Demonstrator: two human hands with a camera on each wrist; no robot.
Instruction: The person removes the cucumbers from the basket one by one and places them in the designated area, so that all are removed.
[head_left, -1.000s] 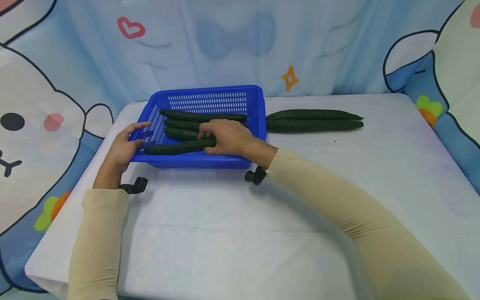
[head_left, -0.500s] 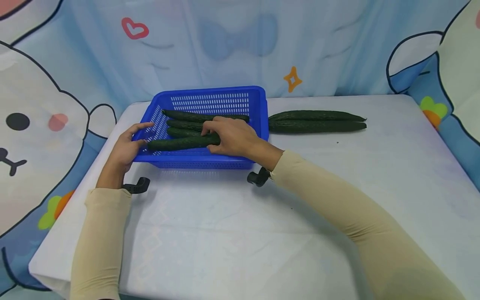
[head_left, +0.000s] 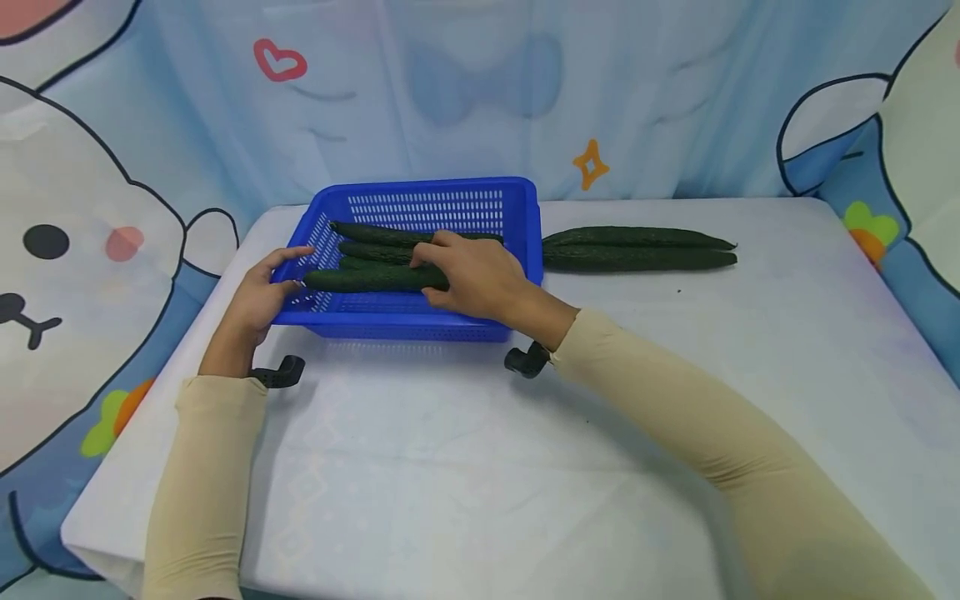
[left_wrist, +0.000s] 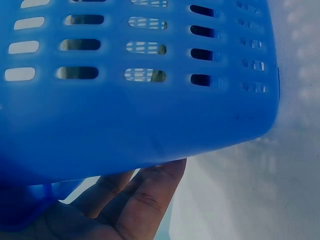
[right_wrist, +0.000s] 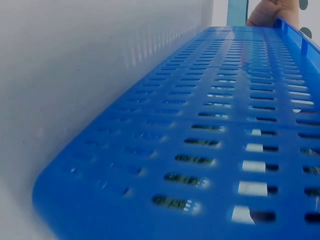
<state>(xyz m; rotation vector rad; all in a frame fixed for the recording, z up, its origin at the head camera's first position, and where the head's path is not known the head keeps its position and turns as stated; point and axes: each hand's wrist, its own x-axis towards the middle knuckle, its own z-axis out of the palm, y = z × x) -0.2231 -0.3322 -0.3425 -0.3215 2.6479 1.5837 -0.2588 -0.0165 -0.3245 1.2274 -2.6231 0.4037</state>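
Note:
A blue slotted plastic basket (head_left: pixel 420 190) stands on the table with several dark green cucumbers inside. My right hand (head_left: pixel 480 279) reaches over its front rim and grips the right end of the frontmost cucumber (head_left: pixel 360 280), which lies over the others, tilted slightly. Behind it, more cucumbers (head_left: pixel 375 252) lie side by side, partly hidden by that hand. At the basket's left end my left hand (head_left: pixel 258 296) holds the rim, thumb and fingers on either side. In the left wrist view its fingers (left_wrist: pixel 150 197) curl up under the basket's edge (left_wrist: pixel 150 125).
Two cucumbers (head_left: pixel 637 248) lie together on the white tablecloth (head_left: pixel 525 467) right of the basket, their left ends hidden by it. A blue printed curtain (head_left: pixel 480 100) hangs behind the table. Each wrist carries a black camera mount (head_left: pixel 279 372).
The gripped cucumber has shifted back and right toward the other cucumbers, its left end levelling. My left hand keeps its hold on the rim. The head view has drifted slightly.

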